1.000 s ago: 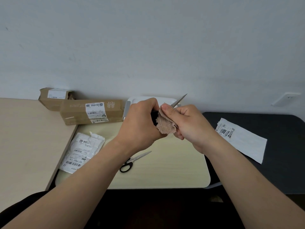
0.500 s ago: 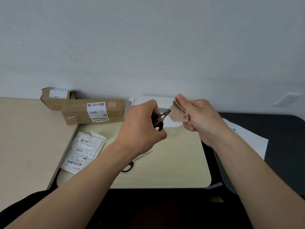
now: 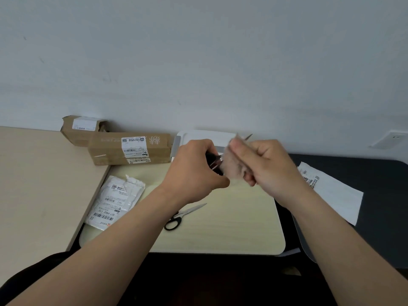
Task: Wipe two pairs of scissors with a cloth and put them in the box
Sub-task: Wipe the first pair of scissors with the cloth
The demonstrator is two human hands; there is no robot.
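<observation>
Up over the pale worktop (image 3: 231,228): both hands meet mid-air, bare forearms reaching in from the bottom corners.
L hand: left hand (image 3: 194,171) is knuckles-up, fingers curled tight round the black handles of the held scissors (image 3: 217,161).
R hand: right hand (image 3: 265,166) has fingers + thumb pinching the cloth (image 3: 231,166) around the blades. It's a bit motion-blurred.
Held scissors tip: steel point pokes out past the cloth, angled up and right twd the wall (image 3: 198,62).
Cloth: small, pinkish-beige, fuzzy like terry.
2nd pair: second scissors (image 3: 183,215) lie flat on the pale worktop just beside the left forearm, w/ black loops and shiny blades closed.
Box: white box (image 3: 198,135) w/ rounded corners and a grey side sits at the back by the wall, behind the hands.
Other stuff: two labelled cardboard cartons (image 3: 130,149) back left, crinkly white mail pouch (image 3: 114,202) front left, white paper sleeve (image 3: 331,193) on the dark worktop (image 3: 364,173) at right.
Room: plain grey-white wall, pale worktop has rounded corners.
</observation>
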